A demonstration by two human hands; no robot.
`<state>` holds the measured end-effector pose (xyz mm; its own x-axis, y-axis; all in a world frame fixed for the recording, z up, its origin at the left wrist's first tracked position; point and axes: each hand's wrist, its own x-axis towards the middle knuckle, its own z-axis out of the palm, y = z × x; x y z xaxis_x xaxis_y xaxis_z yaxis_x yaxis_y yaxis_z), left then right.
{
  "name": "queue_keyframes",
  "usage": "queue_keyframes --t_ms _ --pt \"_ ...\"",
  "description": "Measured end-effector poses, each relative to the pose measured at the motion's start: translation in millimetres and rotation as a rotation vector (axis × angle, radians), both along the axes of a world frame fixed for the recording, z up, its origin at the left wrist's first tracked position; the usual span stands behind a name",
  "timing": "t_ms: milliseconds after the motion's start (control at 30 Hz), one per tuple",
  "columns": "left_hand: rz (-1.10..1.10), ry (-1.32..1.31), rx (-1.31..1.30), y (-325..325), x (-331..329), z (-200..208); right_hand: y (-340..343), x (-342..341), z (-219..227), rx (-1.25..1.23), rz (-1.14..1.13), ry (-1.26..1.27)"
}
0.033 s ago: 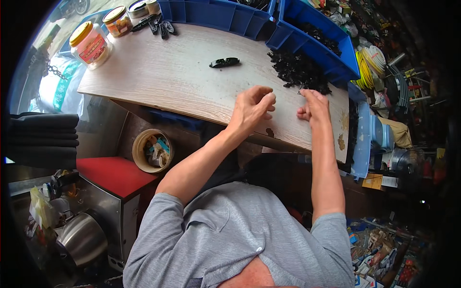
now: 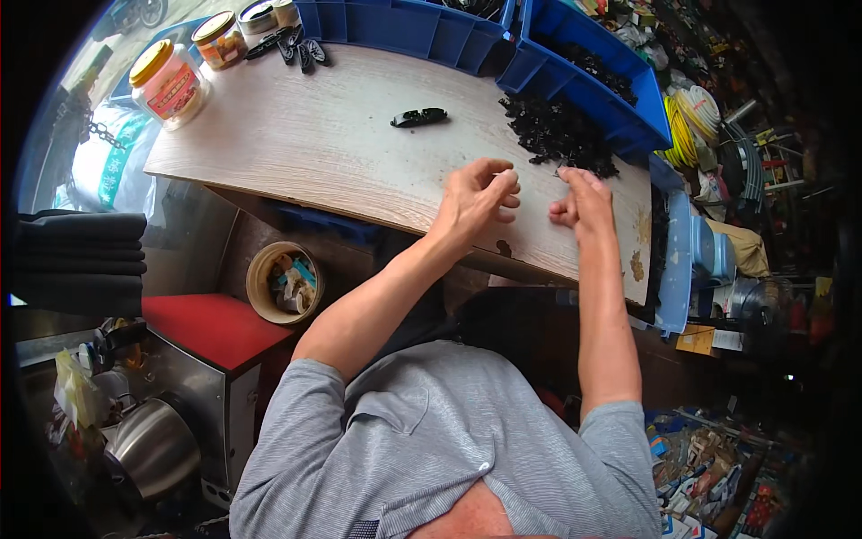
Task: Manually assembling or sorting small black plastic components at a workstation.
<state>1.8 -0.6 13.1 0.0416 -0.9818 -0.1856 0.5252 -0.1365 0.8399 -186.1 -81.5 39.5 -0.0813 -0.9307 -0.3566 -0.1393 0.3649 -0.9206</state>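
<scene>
Both my hands are raised over the pale wooden tabletop (image 2: 296, 135), a small gap between them. My left hand (image 2: 471, 199) has curled fingers, with thumb and forefinger close together; what they hold, if anything, I cannot make out. Thumb and forefinger are pinched on my right hand (image 2: 585, 205), near the front edge of a heap of small black plastic parts (image 2: 561, 130). A tiny dark bit seems to show at those fingertips, too small to name. Beyond my left hand lies a single long, glossy black plastic piece (image 2: 419, 118).
Two blue bins (image 2: 395, 36) line the back, the right bin (image 2: 584, 85) holding black parts. Several similar black pieces (image 2: 305, 56) lie far left beside a yellow-lidded jar (image 2: 169, 85). Below the left edge stand a waste bucket (image 2: 259, 278) and a red-topped cabinet (image 2: 215, 328).
My right hand has shifted very slightly to the left. My left hand has barely moved, and the things on the table lie the same.
</scene>
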Motion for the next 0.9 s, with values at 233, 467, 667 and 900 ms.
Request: queue_keyframes --t_ms 233,467,667,900 --pt "-0.204 0.353 0.042 -16.4 -10.4 0.9 36.4 20.7 -20.0 -0.188 0.196 -0.396" --pt "-0.118 0.36 -0.017 -13.3 -13.0 -5.7 40.0 18.3 -25.4 -0.281 0.182 -0.371" --pt "-0.071 0.271 -0.028 -11.7 -14.5 -4.7 41.2 16.8 -25.7 -0.302 0.243 -0.367" --pt "0.048 -0.403 -0.192 -17.0 10.0 -8.8 44.5 18.7 -24.7 -0.293 0.226 -0.411"
